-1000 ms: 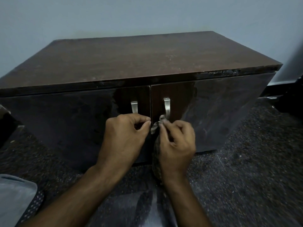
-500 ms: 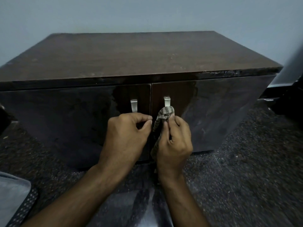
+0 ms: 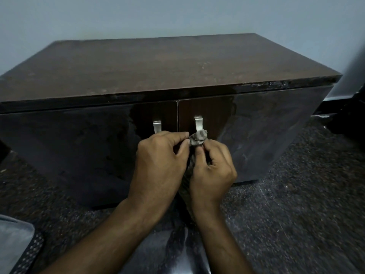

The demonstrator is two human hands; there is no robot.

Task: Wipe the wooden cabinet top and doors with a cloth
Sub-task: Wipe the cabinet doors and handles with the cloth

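A low dark wooden cabinet (image 3: 169, 68) fills the view, with a dull brown top and two glossy doors, left door (image 3: 69, 147) and right door (image 3: 266, 131). Each door has a metal handle near the centre seam, left handle (image 3: 157, 126) and right handle (image 3: 198, 123). My right hand (image 3: 212, 171) grips a bunched grey cloth (image 3: 198, 139) just below the right handle. My left hand (image 3: 160, 165) pinches the same cloth from the left with thumb and forefinger. The rest of the cloth hangs down between my hands, mostly hidden.
The cabinet stands against a pale wall on a dark speckled floor (image 3: 296, 204). A grey cushion-like object (image 3: 13, 246) lies at the bottom left. A dark object (image 3: 349, 115) sits on the floor at the right, past the cabinet's corner.
The cloth was lifted to the right handle and is now bunched tighter just under it. My left fingers have closed onto the cloth. Both hands stay near the door seam.
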